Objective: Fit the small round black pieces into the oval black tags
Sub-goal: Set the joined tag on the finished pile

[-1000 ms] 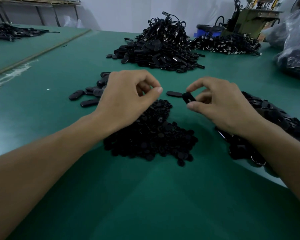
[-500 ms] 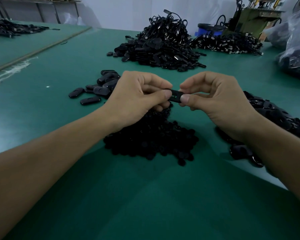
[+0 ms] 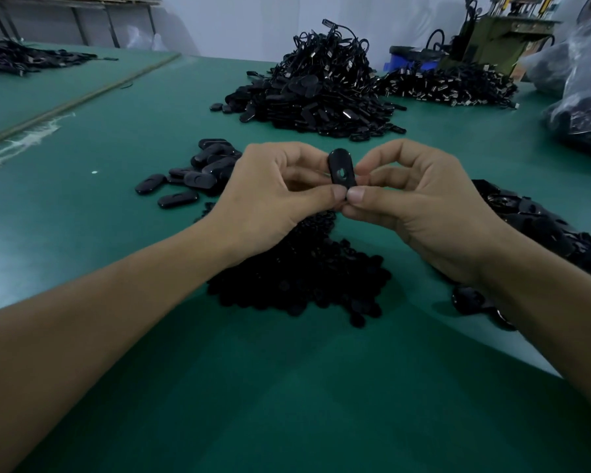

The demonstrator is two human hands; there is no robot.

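Grasping one oval black tag (image 3: pixel 342 167) with both hands, in the air above the pile of small round black pieces (image 3: pixel 304 278) on the green table (image 3: pixel 287 404). Pinching its lower end from the left with the left hand (image 3: pixel 273 196), thumb below and curled forefinger behind. Pinching the same end from the right with the right hand (image 3: pixel 423 206), thumb tip pressed against the left thumb tip just under the tag.

Holding the tag upright now, broad face turned toward the camera, with a round recess on show in its lower half. Half a second ago, holding it flat and mostly hidden between the fingers. A second ago, keeping the hands apart, with the tag in the right alone and something small pinched in the left. Cannot tell about a round piece seated in the recess.

Leaving in place, as before:
- the small heap of oval tags (image 3: pixel 205 169) just beyond the left hand
- the heap of black parts (image 3: pixel 539 227) under the right wrist
- the tall heap of tags and cords (image 3: pixel 321 87) farther back
- the spread of cables with metal ends (image 3: pixel 451 87) beside it
- a clear plastic bag (image 3: pixel 584 97) of dark parts at the far right
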